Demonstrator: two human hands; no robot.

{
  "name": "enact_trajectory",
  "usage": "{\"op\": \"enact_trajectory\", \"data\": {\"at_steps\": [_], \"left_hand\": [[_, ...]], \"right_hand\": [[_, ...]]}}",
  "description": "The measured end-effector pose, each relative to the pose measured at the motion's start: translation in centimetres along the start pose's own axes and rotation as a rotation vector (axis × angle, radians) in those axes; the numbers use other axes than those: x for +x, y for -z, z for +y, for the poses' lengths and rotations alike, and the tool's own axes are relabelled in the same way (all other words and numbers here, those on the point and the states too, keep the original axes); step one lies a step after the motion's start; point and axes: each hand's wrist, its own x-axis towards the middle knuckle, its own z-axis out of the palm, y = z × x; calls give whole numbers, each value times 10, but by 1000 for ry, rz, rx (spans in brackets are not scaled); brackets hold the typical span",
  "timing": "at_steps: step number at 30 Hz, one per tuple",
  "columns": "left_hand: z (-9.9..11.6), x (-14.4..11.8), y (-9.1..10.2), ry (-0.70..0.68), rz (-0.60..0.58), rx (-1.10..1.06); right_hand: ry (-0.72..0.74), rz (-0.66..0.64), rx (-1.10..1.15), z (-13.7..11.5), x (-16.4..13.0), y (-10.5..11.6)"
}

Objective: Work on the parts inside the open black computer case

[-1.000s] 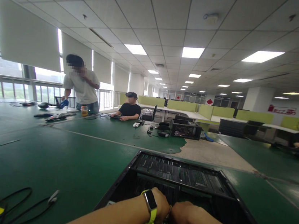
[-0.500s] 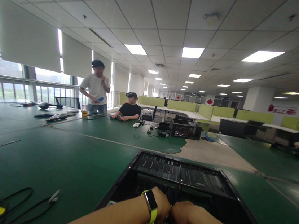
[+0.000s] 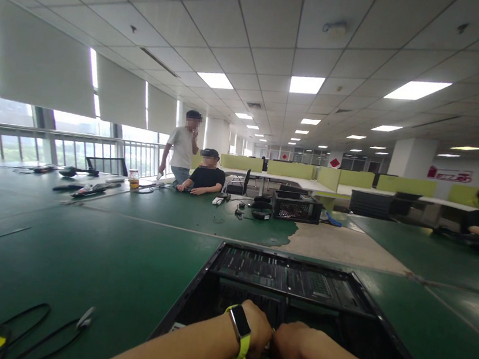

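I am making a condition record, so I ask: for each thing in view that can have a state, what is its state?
Computer case, lying flat, upper side open
Left hand, inside the case, fingers mostly hidden
Right hand, inside the case, fingers mostly hidden
Watch, strapped on, screen dark
Window blinds, partly lowered
Ceiling lights, lit
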Motion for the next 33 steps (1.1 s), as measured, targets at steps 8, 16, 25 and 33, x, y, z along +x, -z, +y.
{"op": "enact_trajectory", "data": {"at_steps": [8, 16, 25, 33], "left_hand": [[-2, 8, -3, 4, -16, 4], [-2, 4, -2, -17, 6, -13], [-1, 1, 2, -3, -30, -6], [-1, 4, 1, -23, -41, -3]], "right_hand": [[19, -33, -32, 0, 2, 3], [17, -66, -60, -3, -1, 7], [11, -95, -48, -2, 0, 6], [0, -119, -68, 0, 8, 4]]}}
